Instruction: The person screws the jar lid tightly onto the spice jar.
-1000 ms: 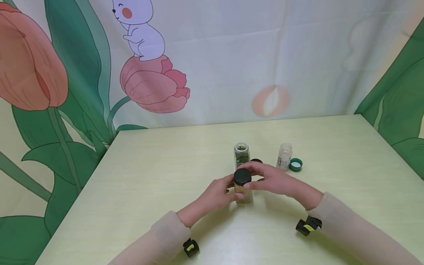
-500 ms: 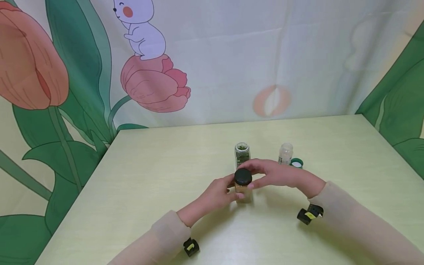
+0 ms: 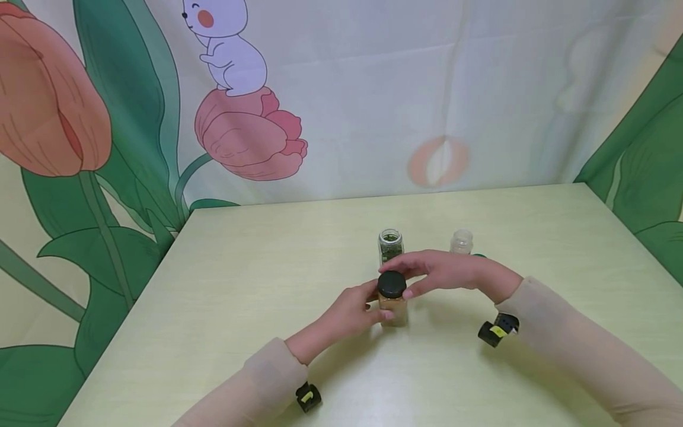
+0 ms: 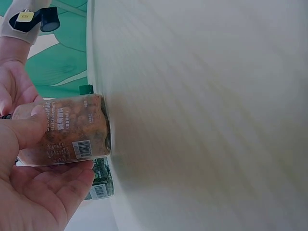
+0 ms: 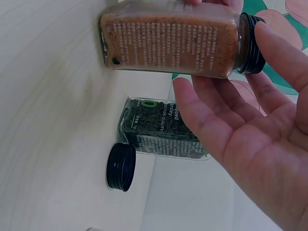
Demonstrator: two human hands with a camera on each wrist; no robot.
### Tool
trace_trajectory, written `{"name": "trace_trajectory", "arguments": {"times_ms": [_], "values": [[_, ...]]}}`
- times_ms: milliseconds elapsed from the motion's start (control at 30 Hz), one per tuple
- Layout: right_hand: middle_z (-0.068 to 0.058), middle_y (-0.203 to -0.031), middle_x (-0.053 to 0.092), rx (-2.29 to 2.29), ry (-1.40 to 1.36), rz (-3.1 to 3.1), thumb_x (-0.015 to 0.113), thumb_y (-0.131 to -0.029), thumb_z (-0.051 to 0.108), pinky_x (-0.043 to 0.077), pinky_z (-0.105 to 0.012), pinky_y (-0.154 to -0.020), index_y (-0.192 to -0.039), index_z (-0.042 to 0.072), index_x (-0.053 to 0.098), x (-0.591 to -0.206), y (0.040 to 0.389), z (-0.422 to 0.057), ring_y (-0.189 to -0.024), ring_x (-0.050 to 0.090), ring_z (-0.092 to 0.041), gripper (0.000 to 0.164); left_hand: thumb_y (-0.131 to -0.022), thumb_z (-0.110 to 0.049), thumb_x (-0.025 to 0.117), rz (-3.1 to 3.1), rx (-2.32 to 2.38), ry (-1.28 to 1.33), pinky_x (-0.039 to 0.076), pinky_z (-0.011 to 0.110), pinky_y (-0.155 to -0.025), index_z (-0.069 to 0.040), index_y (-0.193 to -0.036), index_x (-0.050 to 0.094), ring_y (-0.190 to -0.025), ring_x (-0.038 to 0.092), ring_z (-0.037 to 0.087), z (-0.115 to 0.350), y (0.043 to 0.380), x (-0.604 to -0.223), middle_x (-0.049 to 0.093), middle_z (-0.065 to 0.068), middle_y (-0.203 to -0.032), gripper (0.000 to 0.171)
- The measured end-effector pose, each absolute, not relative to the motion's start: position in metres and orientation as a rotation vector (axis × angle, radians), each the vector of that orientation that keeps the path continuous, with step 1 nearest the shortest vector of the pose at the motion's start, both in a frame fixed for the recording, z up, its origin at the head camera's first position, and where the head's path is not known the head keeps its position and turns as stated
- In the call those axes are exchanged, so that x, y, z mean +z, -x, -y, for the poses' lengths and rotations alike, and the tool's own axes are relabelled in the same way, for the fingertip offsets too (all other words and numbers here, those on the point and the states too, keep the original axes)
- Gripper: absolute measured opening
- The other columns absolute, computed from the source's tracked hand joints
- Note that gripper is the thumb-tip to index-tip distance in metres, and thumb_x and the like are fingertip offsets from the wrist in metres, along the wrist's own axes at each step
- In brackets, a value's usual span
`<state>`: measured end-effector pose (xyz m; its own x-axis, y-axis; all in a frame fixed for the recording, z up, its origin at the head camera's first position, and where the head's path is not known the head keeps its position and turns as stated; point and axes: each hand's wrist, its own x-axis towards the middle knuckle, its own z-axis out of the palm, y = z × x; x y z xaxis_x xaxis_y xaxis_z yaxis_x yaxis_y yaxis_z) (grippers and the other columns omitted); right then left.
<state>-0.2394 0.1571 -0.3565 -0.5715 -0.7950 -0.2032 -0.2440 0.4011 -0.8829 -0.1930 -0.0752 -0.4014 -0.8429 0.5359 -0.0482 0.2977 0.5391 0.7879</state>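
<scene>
A square glass jar of orange-brown seasoning (image 3: 393, 314) stands upright on the table, topped by a black screw lid (image 3: 392, 284). My left hand (image 3: 344, 312) grips the jar's body, thumb across the printed label and fingers on the opposite side in the left wrist view. At the top, my right hand (image 3: 445, 270) holds the black lid, its thumb against the rim in the right wrist view and its fingers reaching round the far side. Just behind is an uncapped glass jar of chopped parsley (image 5: 159, 127), and beside that a loose black lid (image 5: 120, 167) lies on the table.
Farther right stands a small clear bottle (image 3: 462, 241), uncapped and partly hidden by my right hand. A sliver of green cap (image 3: 479, 255) shows beside it. A patterned cloth (image 3: 352, 118) hangs behind the pale table (image 3: 240, 279).
My right hand has shifted slightly away from me and turned about the lid, now covering more of the clear bottle and green cap. My left hand and the seasoning jar hold still.
</scene>
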Motion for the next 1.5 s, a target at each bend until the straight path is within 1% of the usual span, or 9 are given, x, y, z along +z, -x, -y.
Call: {"name": "trace_trajectory", "arguments": {"times_ms": [133,367,633,833,967,1067,1200,1367,1500], "values": [[-0.016,-0.146,0.060,-1.130,0.878,-2.071,0.070,-0.098,0.017,0.039,-0.059,-0.119,-0.150,0.006,0.047,-0.357,0.238,-0.156,-0.143,0.050,-0.038,0.058,-0.096,-0.015,0.072,-2.499,1.191,-0.687,0.050,0.051,-0.112,0.004,-0.144,0.053,-0.132,0.061,0.038,0.075,0.193,-0.401,0.064,0.022,-0.140,0.055],[-0.017,-0.144,0.061,-1.158,0.873,-2.106,0.071,-0.097,0.016,0.037,-0.063,-0.119,-0.148,0.005,0.050,-0.359,0.235,-0.156,-0.141,0.051,-0.039,0.056,-0.096,-0.015,0.073,-2.497,1.198,-0.682,0.051,0.051,-0.112,0.003,-0.144,0.053,-0.132,0.062,0.038,0.075,0.193,-0.402,0.064,0.022,-0.140,0.055],[-0.016,-0.143,0.061,-1.192,0.876,-2.133,0.070,-0.098,0.017,0.037,-0.063,-0.120,-0.145,0.007,0.052,-0.364,0.232,-0.155,-0.139,0.052,-0.039,0.052,-0.095,-0.015,0.073,-2.508,1.201,-0.693,0.051,0.051,-0.111,0.002,-0.140,0.055,-0.131,0.062,0.038,0.075,0.193,-0.402,0.065,0.021,-0.139,0.052],[-0.016,-0.143,0.061,-1.215,0.844,-2.165,0.069,-0.099,0.019,0.042,-0.061,-0.116,-0.146,0.007,0.051,-0.367,0.227,-0.154,-0.139,0.053,-0.039,0.052,-0.095,-0.016,0.073,-2.500,1.209,-0.684,0.051,0.051,-0.111,0.003,-0.142,0.054,-0.132,0.062,0.038,0.075,0.193,-0.403,0.064,0.021,-0.140,0.054],[-0.018,-0.144,0.059,-1.253,0.831,-2.176,0.069,-0.098,0.019,0.040,-0.064,-0.116,-0.146,0.006,0.050,-0.370,0.224,-0.154,-0.139,0.052,-0.041,0.053,-0.095,-0.016,0.073,-2.505,1.206,-0.689,0.051,0.052,-0.111,0.002,-0.141,0.055,-0.131,0.062,0.038,0.075,0.193,-0.403,0.064,0.021,-0.140,0.053],[-0.019,-0.143,0.059,-1.297,0.833,-2.178,0.070,-0.098,0.017,0.035,-0.066,-0.119,-0.145,0.004,0.051,-0.374,0.223,-0.154,-0.139,0.052,-0.042,0.052,-0.095,-0.016,0.073,-2.510,1.208,-0.696,0.051,0.051,-0.111,0.002,-0.140,0.056,-0.131,0.063,0.037,0.075,0.193,-0.403,0.065,0.020,-0.140,0.052],[-0.019,-0.139,0.063,-1.338,0.829,-2.192,0.070,-0.097,0.016,0.034,-0.065,-0.120,-0.142,0.004,0.053,-0.378,0.221,-0.153,-0.138,0.053,-0.041,0.049,-0.095,-0.016,0.074,-2.512,1.216,-0.705,0.052,0.051,-0.110,0.002,-0.139,0.056,-0.130,0.063,0.037,0.075,0.193,-0.404,0.066,0.020,-0.138,0.051],[-0.018,-0.137,0.064,-1.361,0.770,-2.217,0.071,-0.097,0.017,0.040,-0.062,-0.117,-0.139,0.005,0.055,-0.380,0.217,-0.151,-0.135,0.056,-0.037,0.047,-0.094,-0.016,0.074,-2.508,1.238,-0.705,0.053,0.049,-0.109,0.001,-0.138,0.057,-0.129,0.064,0.037,0.075,0.193,-0.405,0.067,0.020,-0.137,0.050],[-0.020,-0.138,0.063,-1.384,0.745,-2.226,0.071,-0.097,0.017,0.042,-0.061,-0.115,-0.139,0.005,0.055,-0.381,0.214,-0.149,-0.134,0.056,-0.039,0.046,-0.094,-0.016,0.075,-2.508,1.259,-0.686,0.053,0.048,-0.109,0.001,-0.138,0.058,-0.129,0.064,0.037,0.075,0.193,-0.407,0.068,0.020,-0.136,0.050]]}}
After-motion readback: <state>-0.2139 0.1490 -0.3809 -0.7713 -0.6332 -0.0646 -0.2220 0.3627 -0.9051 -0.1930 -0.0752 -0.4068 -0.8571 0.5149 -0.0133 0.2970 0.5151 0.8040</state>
